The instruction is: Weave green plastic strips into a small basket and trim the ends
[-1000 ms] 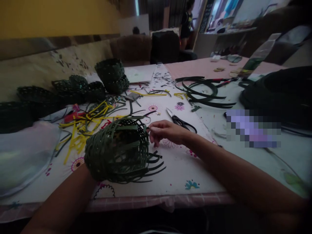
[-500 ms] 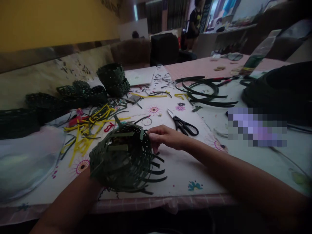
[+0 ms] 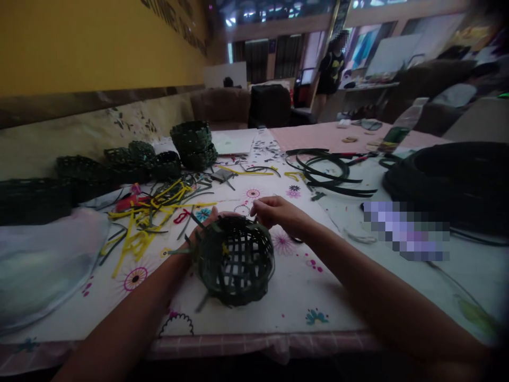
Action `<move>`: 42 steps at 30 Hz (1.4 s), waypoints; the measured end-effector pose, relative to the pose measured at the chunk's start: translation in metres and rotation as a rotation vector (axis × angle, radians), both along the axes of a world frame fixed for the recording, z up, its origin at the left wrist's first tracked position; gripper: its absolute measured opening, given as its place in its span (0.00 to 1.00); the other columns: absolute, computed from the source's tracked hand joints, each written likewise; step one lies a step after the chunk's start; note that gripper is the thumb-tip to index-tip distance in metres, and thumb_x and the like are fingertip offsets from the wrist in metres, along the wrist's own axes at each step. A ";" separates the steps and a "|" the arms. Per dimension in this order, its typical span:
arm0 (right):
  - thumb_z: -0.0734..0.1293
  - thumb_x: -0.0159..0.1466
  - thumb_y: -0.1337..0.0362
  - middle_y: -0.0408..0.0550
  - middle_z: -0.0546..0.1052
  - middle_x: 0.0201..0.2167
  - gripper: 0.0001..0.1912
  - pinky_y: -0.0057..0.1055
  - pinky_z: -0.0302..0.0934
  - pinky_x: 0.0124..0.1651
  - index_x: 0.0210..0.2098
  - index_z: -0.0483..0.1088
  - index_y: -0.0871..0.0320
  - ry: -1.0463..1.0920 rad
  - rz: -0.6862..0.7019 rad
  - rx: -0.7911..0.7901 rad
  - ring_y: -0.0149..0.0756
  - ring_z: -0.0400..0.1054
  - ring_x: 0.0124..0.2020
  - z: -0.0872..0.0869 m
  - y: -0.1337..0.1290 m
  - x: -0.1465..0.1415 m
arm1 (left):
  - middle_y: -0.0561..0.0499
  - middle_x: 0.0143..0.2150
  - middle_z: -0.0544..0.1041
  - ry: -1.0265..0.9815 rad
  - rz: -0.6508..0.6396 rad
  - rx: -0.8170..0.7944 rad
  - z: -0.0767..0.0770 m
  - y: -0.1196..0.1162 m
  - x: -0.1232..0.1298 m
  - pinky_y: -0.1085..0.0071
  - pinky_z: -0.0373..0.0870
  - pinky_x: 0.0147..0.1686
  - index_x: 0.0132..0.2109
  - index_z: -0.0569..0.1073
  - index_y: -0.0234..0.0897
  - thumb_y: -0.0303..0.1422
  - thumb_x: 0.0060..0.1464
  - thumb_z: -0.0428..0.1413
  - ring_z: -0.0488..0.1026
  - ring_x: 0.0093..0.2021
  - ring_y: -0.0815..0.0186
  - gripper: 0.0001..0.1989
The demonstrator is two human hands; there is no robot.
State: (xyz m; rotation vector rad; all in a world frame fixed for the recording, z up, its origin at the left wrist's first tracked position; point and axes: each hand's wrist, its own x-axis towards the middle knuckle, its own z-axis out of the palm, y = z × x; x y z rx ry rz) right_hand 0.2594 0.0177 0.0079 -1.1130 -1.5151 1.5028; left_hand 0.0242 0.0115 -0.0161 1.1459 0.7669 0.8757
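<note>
A dark green woven basket (image 3: 236, 260) is tilted toward me over the table, its open mouth facing me and strip ends sticking out around the left rim. My left hand (image 3: 202, 227) holds it from the far left side; the basket covers most of those fingers. At the far right rim, my right hand (image 3: 272, 211) is closed in a pinch on a dark strip end. Cut yellow strips (image 3: 137, 239) and green scraps lie to the left of the basket.
Several green baskets (image 3: 193, 140) line the back left, near a clear plastic bag (image 3: 47, 265). Loose green strips (image 3: 326, 170) lie at the back right, beside a large dark coil (image 3: 449, 185) and a bottle (image 3: 401, 130). A person (image 3: 330, 69) stands beyond the table.
The basket has turned and shifted right, so its open lattice bottom now shows. My left fingertips have come into view. The scissors are now mostly hidden behind my right hand and forearm.
</note>
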 end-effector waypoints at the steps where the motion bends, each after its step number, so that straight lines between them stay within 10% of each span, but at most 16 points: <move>1: 0.67 0.65 0.43 0.41 0.71 0.22 0.24 0.26 0.60 0.27 0.32 0.74 0.60 -0.010 -0.001 0.008 0.27 0.63 0.23 -0.001 -0.002 0.004 | 0.42 0.47 0.81 -0.019 -0.031 -0.031 -0.002 0.000 -0.002 0.54 0.75 0.48 0.51 0.79 0.39 0.57 0.60 0.53 0.76 0.52 0.48 0.28; 6: 0.64 0.67 0.40 0.50 0.79 0.41 0.27 0.31 0.69 0.41 0.49 0.76 0.57 -0.104 0.195 0.000 0.33 0.72 0.38 0.000 -0.019 0.036 | 0.40 0.52 0.81 -0.081 -0.108 -0.047 -0.004 0.003 -0.016 0.57 0.73 0.52 0.52 0.79 0.37 0.60 0.56 0.55 0.76 0.54 0.50 0.33; 12: 0.79 0.54 0.50 0.60 0.64 0.68 0.58 0.42 0.69 0.55 0.74 0.46 0.46 0.051 0.395 -0.124 0.46 0.71 0.58 -0.021 -0.042 0.051 | 0.42 0.56 0.80 -0.157 -0.173 -0.059 0.004 0.000 -0.018 0.56 0.70 0.55 0.57 0.77 0.38 0.52 0.57 0.58 0.76 0.56 0.50 0.28; 21: 0.76 0.60 0.54 0.51 0.81 0.47 0.31 0.36 0.69 0.49 0.60 0.71 0.55 0.219 -0.047 0.012 0.35 0.75 0.43 -0.026 -0.019 0.013 | 0.45 0.49 0.82 -0.215 0.175 -0.049 -0.001 -0.001 -0.001 0.61 0.71 0.50 0.54 0.78 0.37 0.49 0.57 0.58 0.77 0.48 0.56 0.25; 27: 0.75 0.57 0.43 0.51 0.83 0.42 0.32 0.34 0.69 0.45 0.54 0.75 0.57 0.245 -0.258 0.004 0.39 0.77 0.41 -0.026 0.009 0.022 | 0.49 0.50 0.79 -0.147 0.147 -0.002 0.001 -0.010 0.001 0.68 0.68 0.49 0.58 0.74 0.41 0.43 0.58 0.60 0.74 0.50 0.62 0.23; 32: 0.58 0.63 0.30 0.57 0.77 0.58 0.42 0.48 0.65 0.61 0.62 0.68 0.52 0.213 -0.077 0.090 0.49 0.72 0.59 -0.032 -0.009 0.034 | 0.47 0.49 0.79 0.015 0.140 0.058 0.004 -0.009 0.000 0.68 0.67 0.48 0.49 0.78 0.36 0.45 0.53 0.64 0.73 0.49 0.61 0.21; 42: 0.64 0.51 0.24 0.56 0.65 0.69 0.58 0.49 0.53 0.70 0.71 0.57 0.49 0.209 0.140 0.272 0.55 0.57 0.71 -0.017 -0.039 0.022 | 0.40 0.63 0.73 0.013 -0.266 0.068 0.001 -0.003 -0.014 0.62 0.68 0.55 0.64 0.71 0.40 0.51 0.55 0.62 0.71 0.60 0.51 0.34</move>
